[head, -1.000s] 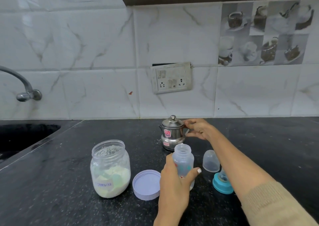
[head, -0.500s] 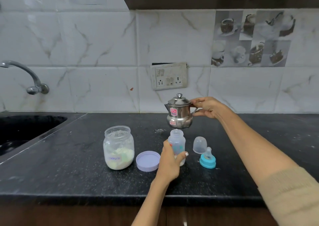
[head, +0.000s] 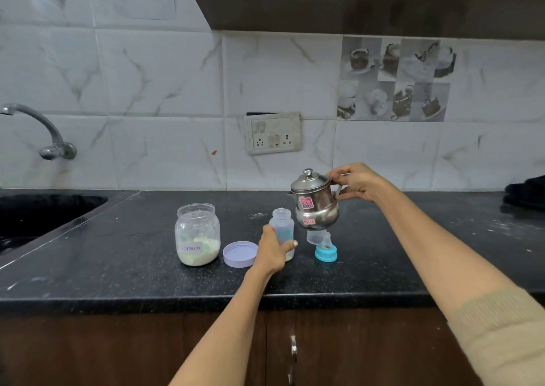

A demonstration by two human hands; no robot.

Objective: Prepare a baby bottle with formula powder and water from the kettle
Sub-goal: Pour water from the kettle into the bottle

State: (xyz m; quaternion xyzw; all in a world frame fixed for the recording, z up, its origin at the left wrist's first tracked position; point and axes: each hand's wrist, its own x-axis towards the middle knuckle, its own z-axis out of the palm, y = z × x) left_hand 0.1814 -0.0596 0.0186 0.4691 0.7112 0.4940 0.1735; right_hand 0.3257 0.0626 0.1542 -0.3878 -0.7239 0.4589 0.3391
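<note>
A clear baby bottle (head: 283,223) without its top stands on the black counter (head: 132,253), with pale powder at its bottom. My left hand (head: 272,253) grips its lower half. My right hand (head: 358,183) holds the handle of a small steel kettle (head: 314,202), lifted off the counter just right of the bottle's mouth and tilted slightly left. The blue-ringed teat (head: 326,250) and a clear cap (head: 314,236) sit under the kettle. An open glass jar of formula powder (head: 197,235) stands to the left, its lilac lid (head: 240,254) beside it.
A sink (head: 44,217) with a curved tap (head: 44,132) lies at the far left. A wall socket plate (head: 272,133) hangs behind the kettle. Dark cloth-like items (head: 526,194) rest at the far right. A cabinet door handle (head: 292,353) sits below the counter edge.
My right hand lifted the kettle off the counter and carried it up beside the bottle's mouth. My left hand stayed on the bottle. The camera pulled back and tilted up.
</note>
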